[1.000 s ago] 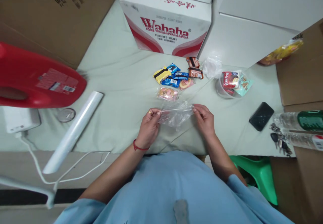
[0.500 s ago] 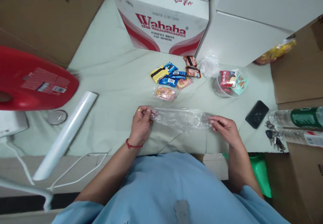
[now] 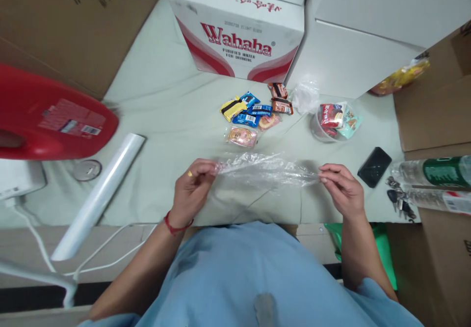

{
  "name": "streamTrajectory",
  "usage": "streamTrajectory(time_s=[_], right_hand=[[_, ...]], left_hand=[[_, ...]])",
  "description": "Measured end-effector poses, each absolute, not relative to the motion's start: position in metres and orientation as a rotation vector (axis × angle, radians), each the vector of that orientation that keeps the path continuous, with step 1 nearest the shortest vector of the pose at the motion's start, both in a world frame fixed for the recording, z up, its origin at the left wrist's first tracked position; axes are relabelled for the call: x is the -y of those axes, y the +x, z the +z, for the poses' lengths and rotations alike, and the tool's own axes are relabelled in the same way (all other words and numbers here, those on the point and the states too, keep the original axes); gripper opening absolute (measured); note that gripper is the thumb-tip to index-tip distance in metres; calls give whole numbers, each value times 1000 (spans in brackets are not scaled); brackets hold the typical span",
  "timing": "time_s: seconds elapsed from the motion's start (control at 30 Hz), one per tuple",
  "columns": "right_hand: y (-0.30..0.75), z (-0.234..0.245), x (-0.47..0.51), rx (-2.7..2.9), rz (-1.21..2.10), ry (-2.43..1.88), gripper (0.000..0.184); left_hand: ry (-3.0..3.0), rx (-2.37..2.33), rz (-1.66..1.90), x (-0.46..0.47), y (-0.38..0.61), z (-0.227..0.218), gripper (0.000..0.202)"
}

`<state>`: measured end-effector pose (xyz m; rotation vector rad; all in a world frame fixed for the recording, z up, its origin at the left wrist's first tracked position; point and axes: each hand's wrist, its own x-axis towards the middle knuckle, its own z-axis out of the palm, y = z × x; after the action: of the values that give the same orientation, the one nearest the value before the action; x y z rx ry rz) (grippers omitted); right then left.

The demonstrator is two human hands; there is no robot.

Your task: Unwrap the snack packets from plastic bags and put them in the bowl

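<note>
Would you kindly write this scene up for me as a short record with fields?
Left hand: pinches one end of the clear plastic bag
Right hand: pinches the other end
Bag: stretched out flat between both hands, above the pale cloth
Behind bag: loose snack packets; clear tub with more snacks
Right side: black phone
Left side: white roll

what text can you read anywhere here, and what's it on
"Wahaha" - white and red carton
"PURIFIED WATER FOR DRINKING" - same carton, under the brand
Red characters and a number code above the brand: too blurred to read
Black print on the brown carton: cut off, unreadable
Labels on the red jug, snack packets, bottles: too small
Clear bag: no print visible
</note>
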<state>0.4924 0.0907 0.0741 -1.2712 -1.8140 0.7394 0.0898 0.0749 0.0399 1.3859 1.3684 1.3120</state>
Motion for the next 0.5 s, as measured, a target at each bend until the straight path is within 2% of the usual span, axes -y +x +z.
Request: streamTrajectory(time_s=[0.13,0.2,0.3,0.4,0.5], right_hand=[[484,70,-93,1897,768,-1223,26],[475,67,-96,1937,778,-1197,25],[460,68,-100,1964,795,-1123,26],[448,74,-105,1998,823,-998,29],[438,81,-108,2058,838,-905,30]], left_hand=[[1665,-1257,842,-57,70,42,15],[1652,-1249,736,-53,61,40,12],[1529,-1373,877,-60,56,45,12],[1544,-1483,1040,-85,70,64,20],[1781,-1396,895,-115,108,83,39]])
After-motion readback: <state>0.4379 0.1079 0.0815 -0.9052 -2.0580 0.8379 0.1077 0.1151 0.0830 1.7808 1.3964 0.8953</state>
